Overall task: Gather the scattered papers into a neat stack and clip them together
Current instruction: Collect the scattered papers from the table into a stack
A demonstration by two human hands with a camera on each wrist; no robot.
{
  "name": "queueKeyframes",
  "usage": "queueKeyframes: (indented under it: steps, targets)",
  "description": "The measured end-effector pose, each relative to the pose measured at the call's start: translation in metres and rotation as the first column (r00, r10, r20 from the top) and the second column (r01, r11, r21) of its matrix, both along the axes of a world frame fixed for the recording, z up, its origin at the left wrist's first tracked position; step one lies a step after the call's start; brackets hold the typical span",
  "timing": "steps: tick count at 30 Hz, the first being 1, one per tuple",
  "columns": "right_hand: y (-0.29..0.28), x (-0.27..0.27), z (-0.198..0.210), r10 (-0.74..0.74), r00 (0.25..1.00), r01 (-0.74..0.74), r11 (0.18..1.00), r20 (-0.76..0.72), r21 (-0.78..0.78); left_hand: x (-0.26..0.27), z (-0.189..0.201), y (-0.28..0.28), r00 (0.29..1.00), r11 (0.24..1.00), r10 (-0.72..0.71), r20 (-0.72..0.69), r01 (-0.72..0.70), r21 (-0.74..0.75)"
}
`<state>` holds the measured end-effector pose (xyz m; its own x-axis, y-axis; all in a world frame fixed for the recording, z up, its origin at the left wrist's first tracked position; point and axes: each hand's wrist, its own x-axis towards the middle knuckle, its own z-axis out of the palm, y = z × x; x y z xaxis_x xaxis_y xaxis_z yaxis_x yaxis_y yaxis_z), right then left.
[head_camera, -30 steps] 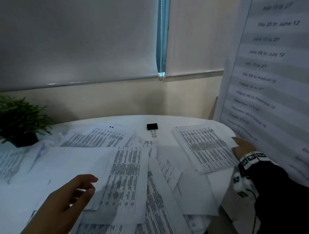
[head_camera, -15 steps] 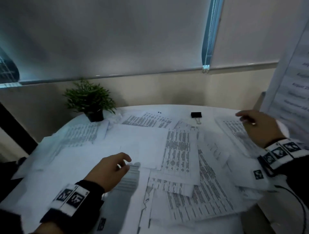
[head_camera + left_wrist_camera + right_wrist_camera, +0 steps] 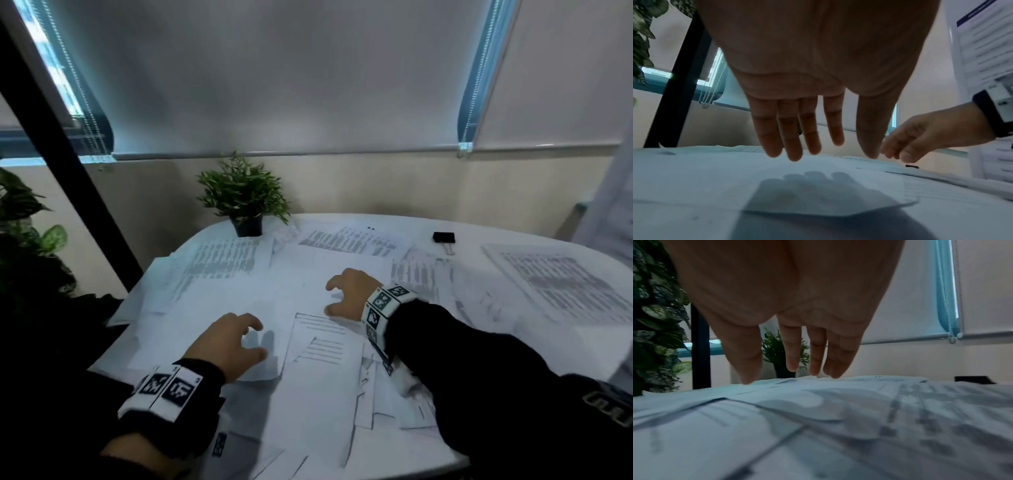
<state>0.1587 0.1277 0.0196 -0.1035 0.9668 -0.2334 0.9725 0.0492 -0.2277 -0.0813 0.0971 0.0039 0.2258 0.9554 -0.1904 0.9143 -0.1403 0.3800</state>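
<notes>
- A white round table (image 3: 342, 219) stands by a wall with grey window blinds (image 3: 274, 75) pulled down.
- The small potted plant (image 3: 244, 197) at the back of the table is the landmark here.
- Far to the left of the potted plant, off the table, stands a big leafy plant (image 3: 24, 233) beside a dark slanted post (image 3: 68, 150).
- The papers (image 3: 219, 263) lie scattered over most of the table, starting right in front of the potted plant and spreading to its right. Many overlap. Some show rows of print and some look blank.
- The left hand (image 3: 226, 346) is in front of the potted plant, near the front edge of the table. It is above the papers with its fingers (image 3: 793, 129) stretched out and a little spread. It holds nothing, and its shadow falls on a sheet below.
- The right hand (image 3: 349, 291) is in front and to the right of the potted plant, just past the left hand. Its fingers (image 3: 791, 350) point down loosely. The thumb tip seems to touch the paper, but it grips nothing.
- The black binder clip (image 3: 444, 237) lies on the table well to the right of the potted plant, at the back. It is apart from both hands.
- A big printed poster (image 3: 986, 65) stands at the far right, past the table.
</notes>
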Motion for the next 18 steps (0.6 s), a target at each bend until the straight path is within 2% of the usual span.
queueKeyframes:
  steps: [3,6,8,10,14,18]
  targets:
    - [0.002,-0.030,-0.008,0.014,0.999,-0.015,1.000,-0.049,-0.011,-0.016,-0.006,0.016,0.983,0.986,0.166,-0.078,-0.163,0.042]
    - [0.002,-0.048,-0.019,-0.015,1.000,0.014,0.998,-0.026,-0.066,-0.043,-0.010,0.031,0.901,0.921,0.384,-0.200,-0.388,0.019]
    - [0.002,-0.054,-0.023,-0.063,0.997,0.060,0.996,-0.039,-0.061,-0.058,-0.017,0.035,0.854,0.882,0.437,-0.282,-0.469,-0.054]
    - [0.001,-0.063,-0.023,-0.086,0.996,0.085,0.996,-0.036,-0.027,-0.061,-0.027,0.035,0.853,0.874,0.430,-0.295,-0.476,-0.100]
    - [0.001,-0.084,-0.022,-0.093,0.995,0.093,0.996,-0.046,-0.019,-0.050,-0.034,0.024,0.864,0.898,0.379,-0.333,-0.429,-0.092]
    - [0.004,-0.080,-0.021,-0.211,0.947,0.191,0.976,-0.242,-0.101,-0.038,-0.024,0.013,0.907,0.927,0.313,-0.282,-0.357,-0.118]
